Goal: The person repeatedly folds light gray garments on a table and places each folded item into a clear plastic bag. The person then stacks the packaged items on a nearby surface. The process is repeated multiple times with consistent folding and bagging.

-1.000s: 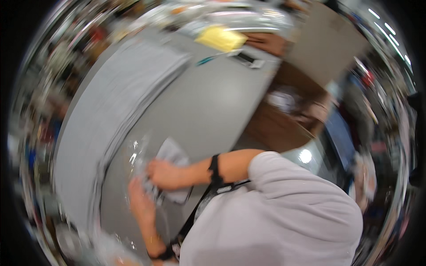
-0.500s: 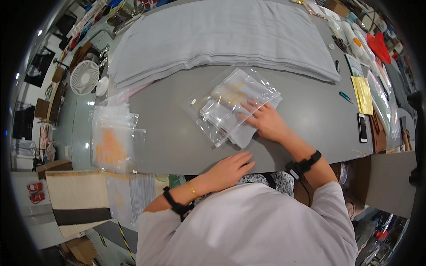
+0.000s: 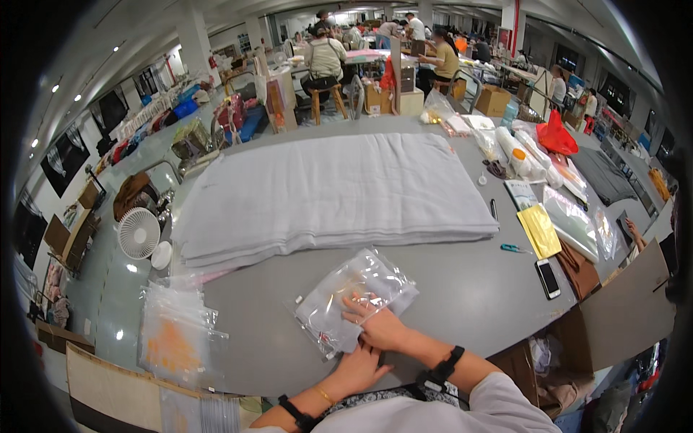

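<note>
A clear plastic zip bag (image 3: pixel 325 303) lies slanted on the grey table in front of me, with folded light-grey cloth (image 3: pixel 401 296) at it. My right hand (image 3: pixel 382 328) rests on the cloth with its fingers spread. Clear film seems to cover those fingertips. My left hand (image 3: pixel 357 372) is at the bag's near edge, close against the right hand, its thumb apart and its fingertips partly hidden. Whether the cloth is fully inside the bag, I cannot tell.
A wide stack of light-grey cloth (image 3: pixel 332 191) lies beyond the bag. Printed clear bags (image 3: pixel 173 343) are piled at left. A phone (image 3: pixel 547 278), yellow packet (image 3: pixel 538 231), green-handled tool (image 3: pixel 514 248) and pen (image 3: pixel 494 209) lie at right. Several people work farther off.
The view has tilted up, showing more of the room. My left hand has moved from the table's front edge to the bag, beside my right hand, which stays on the cloth.
</note>
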Tool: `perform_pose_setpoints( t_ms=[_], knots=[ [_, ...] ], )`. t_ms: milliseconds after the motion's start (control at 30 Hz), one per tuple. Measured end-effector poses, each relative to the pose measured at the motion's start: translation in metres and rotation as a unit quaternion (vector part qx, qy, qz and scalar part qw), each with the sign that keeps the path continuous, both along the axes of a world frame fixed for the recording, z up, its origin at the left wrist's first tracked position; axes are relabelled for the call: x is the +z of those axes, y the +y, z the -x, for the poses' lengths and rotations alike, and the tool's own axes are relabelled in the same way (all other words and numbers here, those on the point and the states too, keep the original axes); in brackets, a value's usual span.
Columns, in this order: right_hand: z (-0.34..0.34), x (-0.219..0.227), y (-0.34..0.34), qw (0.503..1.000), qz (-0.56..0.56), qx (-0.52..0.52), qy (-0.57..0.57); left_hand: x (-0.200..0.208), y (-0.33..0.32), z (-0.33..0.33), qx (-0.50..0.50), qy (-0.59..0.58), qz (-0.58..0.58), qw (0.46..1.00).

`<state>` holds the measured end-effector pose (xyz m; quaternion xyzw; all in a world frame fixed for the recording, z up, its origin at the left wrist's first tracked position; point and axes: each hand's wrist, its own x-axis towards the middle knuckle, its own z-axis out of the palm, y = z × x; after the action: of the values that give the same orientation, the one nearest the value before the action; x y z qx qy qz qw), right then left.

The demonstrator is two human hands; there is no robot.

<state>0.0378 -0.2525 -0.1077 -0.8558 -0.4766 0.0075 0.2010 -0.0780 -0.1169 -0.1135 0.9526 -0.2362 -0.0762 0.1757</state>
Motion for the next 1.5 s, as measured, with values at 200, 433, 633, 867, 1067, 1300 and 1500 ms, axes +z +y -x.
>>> perform_pose_setpoints(
  t_ms=[200, 433, 633, 867, 1067, 1300, 1500],
  knots=[
    [0.012, -0.009, 0.026, 0.994, 0.072, 0.008, -0.084, -0.001, 0.016, 0.034, -0.033, -0.062, 0.023, 0.997],
    [0.013, -0.008, 0.038, 0.992, 0.105, 0.064, -0.029, 0.024, 0.028, 0.047, -0.017, -0.068, -0.09, 0.993],
    [0.022, -0.001, 0.023, 0.991, 0.091, 0.09, -0.028, 0.032, 0.044, 0.066, 0.039, -0.071, -0.109, 0.991],
    [0.009, -0.023, 0.062, 0.998, 0.004, 0.03, -0.054, 0.038, 0.044, 0.07, 0.044, -0.092, -0.126, 0.987],
    [0.01, -0.026, 0.1, 0.997, 0.0, 0.003, -0.079, 0.032, 0.046, 0.069, 0.058, -0.051, -0.091, 0.993],
    [0.009, -0.011, 0.104, 0.992, -0.032, 0.038, -0.118, 0.022, 0.046, 0.073, 0.022, -0.092, -0.145, 0.985],
    [0.003, -0.025, 0.119, 0.994, -0.013, 0.009, -0.104, 0.017, 0.049, 0.07, 0.016, -0.087, -0.134, 0.987]
  ],
)
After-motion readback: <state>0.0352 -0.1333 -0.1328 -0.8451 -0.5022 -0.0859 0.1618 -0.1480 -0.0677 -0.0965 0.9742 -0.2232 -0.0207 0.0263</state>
